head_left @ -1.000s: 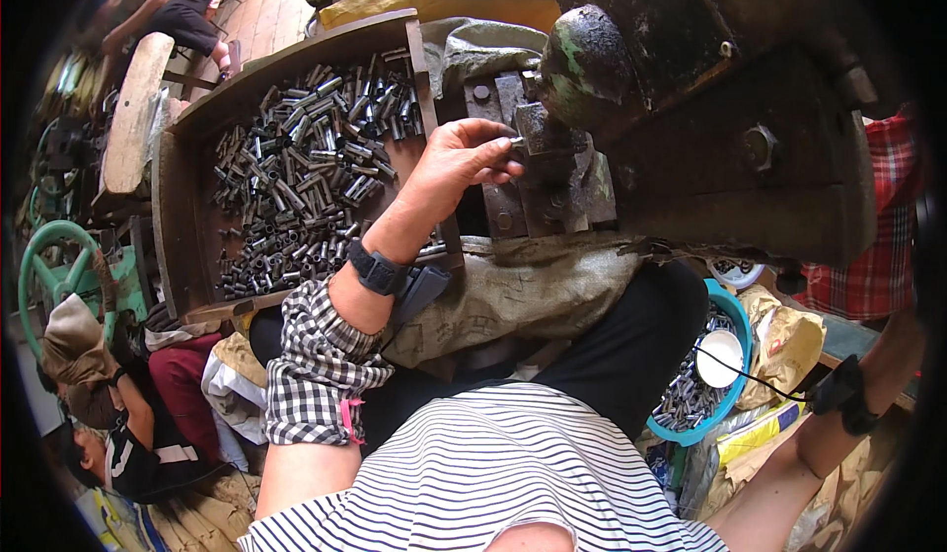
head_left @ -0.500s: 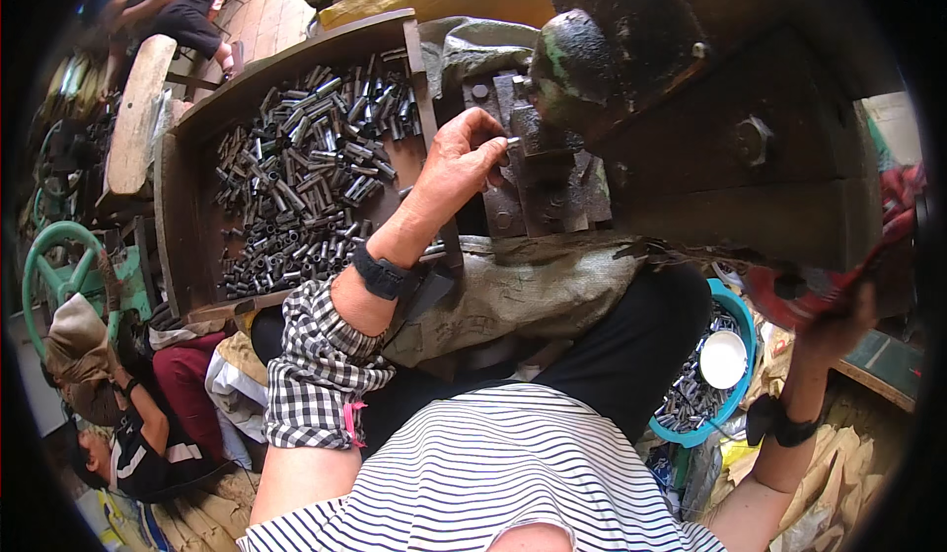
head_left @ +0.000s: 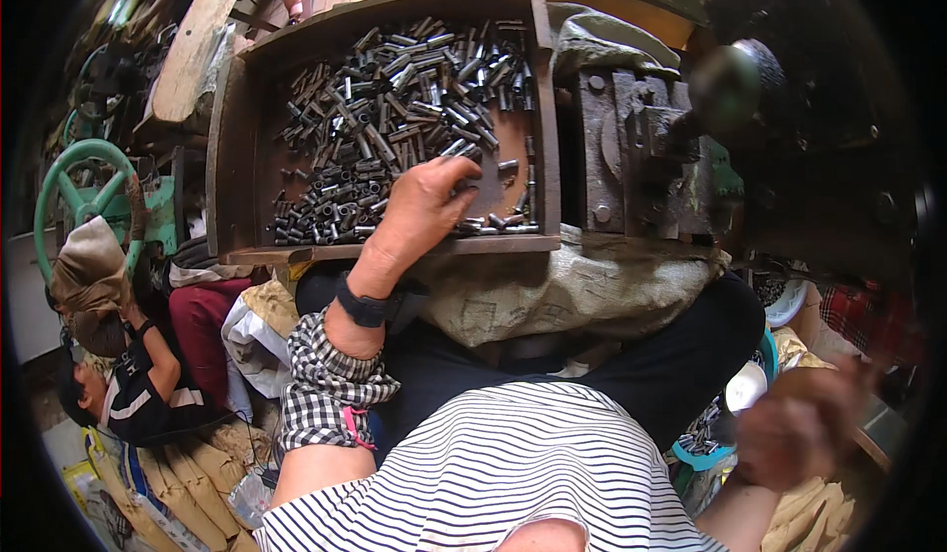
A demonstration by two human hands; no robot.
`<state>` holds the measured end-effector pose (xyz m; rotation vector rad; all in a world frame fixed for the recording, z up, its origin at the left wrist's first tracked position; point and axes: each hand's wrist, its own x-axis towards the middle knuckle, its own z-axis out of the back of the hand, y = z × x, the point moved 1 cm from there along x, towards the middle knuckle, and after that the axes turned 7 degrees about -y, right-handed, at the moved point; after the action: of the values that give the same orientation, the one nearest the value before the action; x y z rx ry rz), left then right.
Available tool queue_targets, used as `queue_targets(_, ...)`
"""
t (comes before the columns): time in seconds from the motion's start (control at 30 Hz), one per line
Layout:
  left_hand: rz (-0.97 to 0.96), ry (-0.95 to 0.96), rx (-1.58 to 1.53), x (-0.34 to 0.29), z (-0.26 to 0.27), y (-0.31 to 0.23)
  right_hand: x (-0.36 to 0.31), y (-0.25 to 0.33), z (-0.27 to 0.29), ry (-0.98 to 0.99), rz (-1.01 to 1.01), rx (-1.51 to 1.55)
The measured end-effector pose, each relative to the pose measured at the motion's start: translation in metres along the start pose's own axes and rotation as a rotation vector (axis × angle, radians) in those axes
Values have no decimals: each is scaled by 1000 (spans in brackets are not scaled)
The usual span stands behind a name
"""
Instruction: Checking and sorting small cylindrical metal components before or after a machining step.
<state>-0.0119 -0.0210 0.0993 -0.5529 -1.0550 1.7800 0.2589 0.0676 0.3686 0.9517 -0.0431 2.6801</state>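
My left hand (head_left: 431,197) hangs over the front right part of a wooden tray (head_left: 414,248). Its fingers are bent, with a gap between thumb and forefinger, and nothing shows in that gap. Heaped in the tray is a pile of short dark metal tubes (head_left: 370,138), several lying right beside the fingertips. On the right, my right hand (head_left: 804,424) is smeared by motion, its fingers unreadable. It is nearest to a white bowl (head_left: 746,390) and a turquoise basin (head_left: 702,456) holding more metal pieces.
Right of the tray stands a dark, greasy machine (head_left: 646,147) with a rounded knob (head_left: 735,83). A sack cloth (head_left: 582,291) drapes below it, over my knees. At left are a green handwheel (head_left: 87,182), a wooden board (head_left: 197,44) and another person (head_left: 148,374).
My left hand has gone from the machine to the tray; the small piece it pinched no longer shows. My right hand has left the red part at the machine and moved nearer me. The view has shifted.
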Motion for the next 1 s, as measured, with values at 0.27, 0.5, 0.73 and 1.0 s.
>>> queue_targets(0.27,-28,-2,429,-3,3,5,-20,-20,-253,351,23,196)
queue_targets(0.5,-8,40,609,-4,-3,17,-12,-15,-347,618,-2,-46)
queue_targets(0.73,-120,102,562,-4,0,26,-13,-17,-327,575,-40,30)
queue_targets(1.0,-125,41,434,-2,-7,20,-45,-23,-273,330,-386,597)
